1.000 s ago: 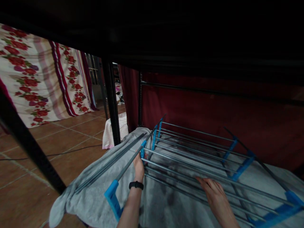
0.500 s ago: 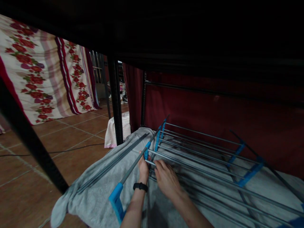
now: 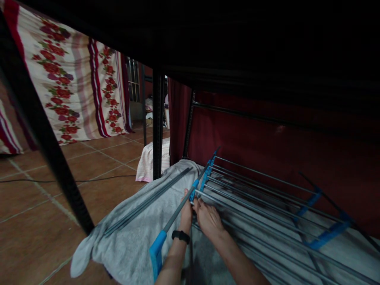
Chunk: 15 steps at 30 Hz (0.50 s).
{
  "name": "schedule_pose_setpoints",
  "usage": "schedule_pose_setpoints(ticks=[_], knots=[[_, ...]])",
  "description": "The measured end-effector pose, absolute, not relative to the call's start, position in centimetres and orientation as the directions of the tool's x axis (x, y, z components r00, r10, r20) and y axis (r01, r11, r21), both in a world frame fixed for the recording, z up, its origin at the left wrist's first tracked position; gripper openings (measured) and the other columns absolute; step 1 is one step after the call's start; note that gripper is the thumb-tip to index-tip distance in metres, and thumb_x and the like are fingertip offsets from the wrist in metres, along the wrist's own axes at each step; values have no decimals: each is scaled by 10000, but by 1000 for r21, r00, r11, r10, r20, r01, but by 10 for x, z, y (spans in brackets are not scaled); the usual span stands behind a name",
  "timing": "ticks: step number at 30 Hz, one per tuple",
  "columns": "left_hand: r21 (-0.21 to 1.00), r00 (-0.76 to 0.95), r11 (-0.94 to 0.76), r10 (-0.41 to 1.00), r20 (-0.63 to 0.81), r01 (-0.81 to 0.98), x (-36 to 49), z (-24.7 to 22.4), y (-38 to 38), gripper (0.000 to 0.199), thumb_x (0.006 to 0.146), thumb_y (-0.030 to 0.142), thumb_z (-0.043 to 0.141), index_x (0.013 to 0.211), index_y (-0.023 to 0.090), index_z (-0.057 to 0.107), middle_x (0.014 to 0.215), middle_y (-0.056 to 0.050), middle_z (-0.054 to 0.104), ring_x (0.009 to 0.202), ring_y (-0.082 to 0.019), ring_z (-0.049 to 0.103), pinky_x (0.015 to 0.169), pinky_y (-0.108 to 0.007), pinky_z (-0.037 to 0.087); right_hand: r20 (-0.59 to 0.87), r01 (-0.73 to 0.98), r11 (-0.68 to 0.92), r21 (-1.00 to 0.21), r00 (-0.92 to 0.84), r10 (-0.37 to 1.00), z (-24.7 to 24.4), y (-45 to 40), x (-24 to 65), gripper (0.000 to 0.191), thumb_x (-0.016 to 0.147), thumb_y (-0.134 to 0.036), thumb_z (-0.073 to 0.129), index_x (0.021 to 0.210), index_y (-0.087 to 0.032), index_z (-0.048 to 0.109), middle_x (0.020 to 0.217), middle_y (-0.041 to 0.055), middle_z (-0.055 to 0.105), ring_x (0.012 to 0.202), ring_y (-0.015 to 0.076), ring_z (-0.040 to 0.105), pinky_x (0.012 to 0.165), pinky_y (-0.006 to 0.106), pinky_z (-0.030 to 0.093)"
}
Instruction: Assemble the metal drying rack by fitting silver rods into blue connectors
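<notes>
A drying rack of grey metal rods [image 3: 255,217] and blue plastic parts lies on a grey blanket [image 3: 139,233]. My left hand [image 3: 186,217], with a black band at the wrist, is closed around a blue plastic bracket [image 3: 192,193] on the rack's near-left side pole [image 3: 175,215]. Close against it, my right hand [image 3: 208,219] has its fingers curled at the end of a rod where it meets the bracket. The fingertips of that hand are partly hidden. A blue corner piece [image 3: 157,251] caps the pole's lower end.
Loose grey rods [image 3: 148,202] lie on the blanket to the left. Black metal posts [image 3: 157,130] and a dark surface overhead frame the space. A maroon cloth [image 3: 252,130] hangs behind. Beyond are a tiled floor [image 3: 118,202], a cable and a floral curtain [image 3: 63,91].
My right hand has moved in against the bracket, beside my left hand, its fingers now at the rod's end. The whole view has shifted, with things appearing farther right.
</notes>
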<state>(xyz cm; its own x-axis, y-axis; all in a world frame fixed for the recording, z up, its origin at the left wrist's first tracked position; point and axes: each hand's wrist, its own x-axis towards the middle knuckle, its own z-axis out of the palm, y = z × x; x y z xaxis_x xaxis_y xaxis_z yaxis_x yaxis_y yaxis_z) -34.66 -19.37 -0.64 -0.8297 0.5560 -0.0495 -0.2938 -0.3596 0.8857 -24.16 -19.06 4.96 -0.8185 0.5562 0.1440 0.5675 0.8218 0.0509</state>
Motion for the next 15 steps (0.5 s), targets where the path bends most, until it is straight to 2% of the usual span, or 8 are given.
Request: schedule_pose_setpoints(ticks=[7, 11, 15], knots=[[858, -803, -368, 590, -82, -358, -349, -9, -191, 585, 724, 773, 708, 565, 246, 510, 538, 17, 458, 536, -144, 380, 524, -323, 349, 165, 555, 832, -11, -819, 549, 58, -194, -239, 462, 1081, -202, 249, 1460, -155, 509, 1260, 146, 730, 1011, 239, 751, 833, 362, 580], [850, -801, -363, 589, -107, -381, -350, -4, -193, 583, 716, 739, 749, 528, 259, 476, 523, 10, 435, 537, -154, 378, 528, -342, 359, 178, 606, 793, -62, -775, 607, 62, -201, -242, 412, 1081, -286, 290, 1341, -153, 581, 1178, 141, 756, 1018, 244, 742, 883, 362, 557], [853, -807, -375, 584, -87, -363, -351, -6, -193, 579, 735, 720, 754, 526, 255, 480, 498, 27, 410, 512, -145, 356, 506, -339, 359, 209, 639, 762, -99, -736, 644, 62, -205, -251, 403, 1084, -299, 289, 1261, -149, 619, 1227, 155, 738, 1163, 247, 695, 971, 362, 527]])
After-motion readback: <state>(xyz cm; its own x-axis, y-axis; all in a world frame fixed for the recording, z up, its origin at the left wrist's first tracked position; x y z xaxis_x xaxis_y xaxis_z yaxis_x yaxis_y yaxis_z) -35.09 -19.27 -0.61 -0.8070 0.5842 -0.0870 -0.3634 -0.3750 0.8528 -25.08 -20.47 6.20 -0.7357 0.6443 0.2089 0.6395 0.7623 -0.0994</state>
